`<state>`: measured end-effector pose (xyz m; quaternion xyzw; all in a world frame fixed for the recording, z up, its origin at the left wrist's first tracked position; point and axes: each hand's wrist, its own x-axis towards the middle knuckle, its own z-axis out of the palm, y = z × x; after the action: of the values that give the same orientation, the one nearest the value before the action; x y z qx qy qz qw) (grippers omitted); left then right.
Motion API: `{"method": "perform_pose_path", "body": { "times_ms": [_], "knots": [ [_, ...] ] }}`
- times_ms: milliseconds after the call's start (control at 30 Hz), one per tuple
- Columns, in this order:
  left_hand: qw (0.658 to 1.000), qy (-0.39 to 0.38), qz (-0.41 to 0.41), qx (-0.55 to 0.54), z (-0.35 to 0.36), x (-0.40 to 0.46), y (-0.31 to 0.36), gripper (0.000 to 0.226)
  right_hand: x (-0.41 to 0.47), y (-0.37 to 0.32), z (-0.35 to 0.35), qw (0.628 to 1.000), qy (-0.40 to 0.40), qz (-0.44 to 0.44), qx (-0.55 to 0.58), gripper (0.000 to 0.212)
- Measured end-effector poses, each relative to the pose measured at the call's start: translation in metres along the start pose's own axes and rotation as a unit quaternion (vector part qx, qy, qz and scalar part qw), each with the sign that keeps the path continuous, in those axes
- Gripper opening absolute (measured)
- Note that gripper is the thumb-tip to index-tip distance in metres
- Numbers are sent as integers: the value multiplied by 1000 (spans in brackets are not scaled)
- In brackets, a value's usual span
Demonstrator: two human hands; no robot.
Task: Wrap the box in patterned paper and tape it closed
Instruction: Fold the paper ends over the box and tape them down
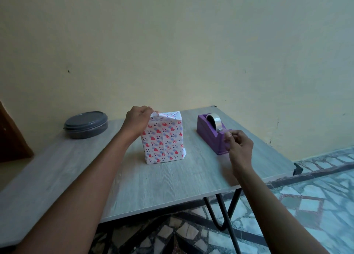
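Observation:
A box (163, 140) wrapped in white paper with red hearts and blue marks stands upright near the middle of the wooden table (172, 182). My left hand (137, 120) pinches the folded paper at the box's top left corner. To the right sits a purple tape dispenser (210, 134) holding a clear tape roll (214, 120). My right hand (239, 146) is at the dispenser's cutter end, thumb and forefinger pinched on the free end of the tape.
A round dark grey lidded container (86, 124) sits at the table's back left. A yellow wall stands behind the table. The table's front and right edges drop to a patterned stone floor (306, 205); black metal legs (228, 211) show below.

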<state>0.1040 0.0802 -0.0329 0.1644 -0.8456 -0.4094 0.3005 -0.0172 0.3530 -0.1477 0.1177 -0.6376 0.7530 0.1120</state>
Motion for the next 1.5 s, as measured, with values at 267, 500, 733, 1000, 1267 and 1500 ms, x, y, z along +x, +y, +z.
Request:
{"method": "perform_pose_path", "body": {
  "times_ms": [267, 500, 733, 1000, 1267, 1500],
  "knots": [
    [999, 2, 28, 20, 5, 2, -4, 11, 8, -67, 52, 976, -176, -124, -42, 9],
    [998, -9, 36, -46, 1, -7, -11, 18, 39, -116, 117, 944, -260, -169, -113, 9],
    [997, -15, 69, -29, -9, -9, -14, 24, 43, -116, 146, 908, -376, -38, -179, 59],
    [997, 1, 79, -3, -10, -7, -19, 21, 45, -117, 151, 913, -351, 45, -203, 56],
    [996, -2, 75, -40, -11, -5, -23, 18, 47, -132, 164, 871, -367, 36, -326, 41],
    [996, -13, 82, -38, -13, -7, -21, 18, 51, -144, 179, 827, -387, 107, -394, 26]
  ]
}}
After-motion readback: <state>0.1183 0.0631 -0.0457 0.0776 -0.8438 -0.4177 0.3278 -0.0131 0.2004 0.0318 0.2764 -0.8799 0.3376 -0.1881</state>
